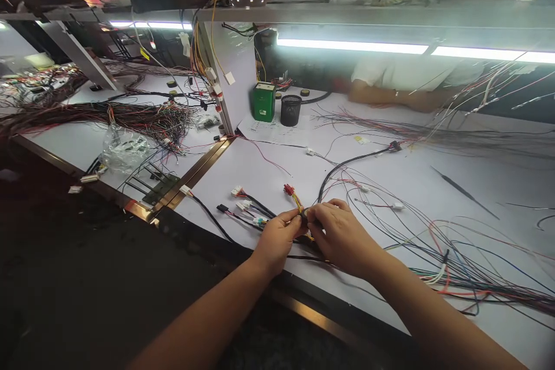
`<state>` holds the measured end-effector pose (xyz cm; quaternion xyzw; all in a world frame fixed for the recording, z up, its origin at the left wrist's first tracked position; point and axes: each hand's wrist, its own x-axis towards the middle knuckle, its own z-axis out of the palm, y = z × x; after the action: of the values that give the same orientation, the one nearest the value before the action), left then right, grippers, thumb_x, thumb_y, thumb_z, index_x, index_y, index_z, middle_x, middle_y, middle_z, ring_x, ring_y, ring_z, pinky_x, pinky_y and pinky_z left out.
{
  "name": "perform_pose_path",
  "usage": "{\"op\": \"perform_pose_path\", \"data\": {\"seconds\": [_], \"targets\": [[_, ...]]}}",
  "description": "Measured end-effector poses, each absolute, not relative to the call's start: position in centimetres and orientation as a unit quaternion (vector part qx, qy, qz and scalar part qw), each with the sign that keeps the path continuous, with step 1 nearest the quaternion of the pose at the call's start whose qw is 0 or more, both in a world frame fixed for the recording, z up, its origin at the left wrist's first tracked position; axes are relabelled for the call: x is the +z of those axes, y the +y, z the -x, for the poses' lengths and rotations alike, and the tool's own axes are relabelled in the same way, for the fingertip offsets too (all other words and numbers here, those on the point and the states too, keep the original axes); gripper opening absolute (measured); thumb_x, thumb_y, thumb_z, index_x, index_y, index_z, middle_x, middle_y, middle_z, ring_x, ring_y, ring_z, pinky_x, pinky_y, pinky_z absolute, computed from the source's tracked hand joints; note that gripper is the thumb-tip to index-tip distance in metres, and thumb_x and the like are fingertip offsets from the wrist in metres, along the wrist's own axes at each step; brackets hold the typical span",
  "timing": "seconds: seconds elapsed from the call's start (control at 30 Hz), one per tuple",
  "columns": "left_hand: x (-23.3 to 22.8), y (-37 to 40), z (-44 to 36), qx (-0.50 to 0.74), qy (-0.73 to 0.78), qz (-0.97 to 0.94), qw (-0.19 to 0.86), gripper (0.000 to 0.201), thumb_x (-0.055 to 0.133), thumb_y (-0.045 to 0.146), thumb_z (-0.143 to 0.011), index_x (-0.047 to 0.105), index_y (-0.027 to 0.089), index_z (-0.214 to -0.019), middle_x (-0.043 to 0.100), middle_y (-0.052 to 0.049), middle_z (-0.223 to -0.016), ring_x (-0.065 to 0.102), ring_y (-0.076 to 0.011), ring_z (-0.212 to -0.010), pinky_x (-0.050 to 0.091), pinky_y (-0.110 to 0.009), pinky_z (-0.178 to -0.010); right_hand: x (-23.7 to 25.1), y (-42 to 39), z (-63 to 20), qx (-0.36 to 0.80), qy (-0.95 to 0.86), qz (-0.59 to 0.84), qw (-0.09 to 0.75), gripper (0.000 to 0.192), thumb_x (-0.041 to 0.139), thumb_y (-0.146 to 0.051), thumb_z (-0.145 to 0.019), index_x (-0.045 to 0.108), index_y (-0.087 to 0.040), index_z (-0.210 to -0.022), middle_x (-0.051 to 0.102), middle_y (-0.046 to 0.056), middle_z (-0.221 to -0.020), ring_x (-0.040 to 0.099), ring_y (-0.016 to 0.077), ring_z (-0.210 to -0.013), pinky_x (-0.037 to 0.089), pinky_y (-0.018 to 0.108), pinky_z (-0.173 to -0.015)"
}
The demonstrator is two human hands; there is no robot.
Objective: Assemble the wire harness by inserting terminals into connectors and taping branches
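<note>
Wiring harness [303, 217], a bundle of black and coloured leads, lies near the front edge of the white table [433, 185], pinched between both hands at about six o'clock in the view. Loose wires [468, 266] spread out from it toward three o'clock, and a black cable [347, 163] curves away toward one o'clock. At twelve o'clock stand a green box [264, 102] and, just beside it, a black mesh cup [290, 110]. The right hand [340, 237] is closed on the bundle from the right, fingers curled over it. The left hand [277, 240] grips it from the left with thumb and fingertips. A red connector [288, 189] and white connectors [243, 204] fan out toward eleven o'clock.
</note>
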<state>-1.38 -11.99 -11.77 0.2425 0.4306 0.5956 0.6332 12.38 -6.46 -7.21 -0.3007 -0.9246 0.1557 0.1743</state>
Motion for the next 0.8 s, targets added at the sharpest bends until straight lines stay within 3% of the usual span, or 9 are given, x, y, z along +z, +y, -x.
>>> {"op": "perform_pose_path", "data": {"seconds": [0.17, 0.33, 0.47, 0.63, 0.8], "targets": [[-12.8, -11.9, 0.5, 0.632, 0.488, -0.187, 0.572, 0.031, 0.072, 0.03, -0.073, 0.07, 0.015, -0.099, 0.069, -0.005, -0.087, 0.062, -0.0117, -0.067, 0.052, -0.028, -0.072, -8.0, -5.7, -12.6, 0.144, -0.922, 0.309, 0.186, 0.008, 0.044, -0.016, -0.087, 0.048, -0.021, -0.082, 0.063, -0.001, -0.072, 0.056, 0.0137, -0.064, 0.031, 0.039, -0.09], [-12.6, -12.0, 0.6, 0.62, 0.476, -0.192, 0.593, 0.031, 0.072, 0.03, -0.073, 0.068, 0.013, -0.098, 0.064, -0.001, -0.063, 0.061, -0.0107, -0.061, 0.051, -0.025, -0.067, -9.2, -4.0, -12.9, 0.19, -0.913, 0.295, 0.208, 0.007, 0.048, -0.017, -0.085, 0.05, -0.022, -0.089, 0.065, -0.002, -0.082, 0.058, 0.0138, -0.071, 0.025, 0.048, -0.101], [-12.6, -12.0, 0.6, 0.631, 0.464, -0.189, 0.592, 0.031, 0.073, 0.031, -0.072, 0.068, 0.014, -0.098, 0.066, -0.001, -0.07, 0.062, -0.0105, -0.063, 0.051, -0.025, -0.067, -10.1, -3.7, -12.3, 0.165, -0.896, 0.31, 0.271, 0.007, 0.057, -0.021, -0.083, 0.057, -0.023, -0.09, 0.064, 0.005, -0.103, 0.057, 0.021, -0.097, 0.033, 0.045, -0.096], [-12.7, -12.2, 0.3, 0.652, 0.459, -0.17, 0.579, 0.034, 0.073, 0.028, -0.073, 0.068, 0.015, -0.104, 0.067, -0.001, -0.075, 0.061, -0.0097, -0.067, 0.051, -0.024, -0.069, -10.5, -5.7, -11.7, 0.2, -0.844, 0.384, 0.318, 0.006, 0.057, -0.023, -0.085, 0.062, -0.023, -0.089, 0.064, 0.003, -0.087, 0.059, 0.0187, -0.085, 0.044, 0.033, -0.077], [-12.9, -12.8, 0.4, 0.652, 0.452, -0.169, 0.584, 0.033, 0.071, 0.025, -0.073, 0.068, 0.015, -0.105, 0.068, -0.002, -0.08, 0.06, -0.0099, -0.069, 0.049, -0.024, -0.071, -10.6, -7.6, -11.6, 0.282, -0.795, 0.416, 0.338, 0.004, 0.057, -0.023, -0.085, 0.061, -0.022, -0.086, 0.062, 0.002, -0.085, 0.059, 0.0163, -0.08, 0.046, 0.028, -0.072]]}}
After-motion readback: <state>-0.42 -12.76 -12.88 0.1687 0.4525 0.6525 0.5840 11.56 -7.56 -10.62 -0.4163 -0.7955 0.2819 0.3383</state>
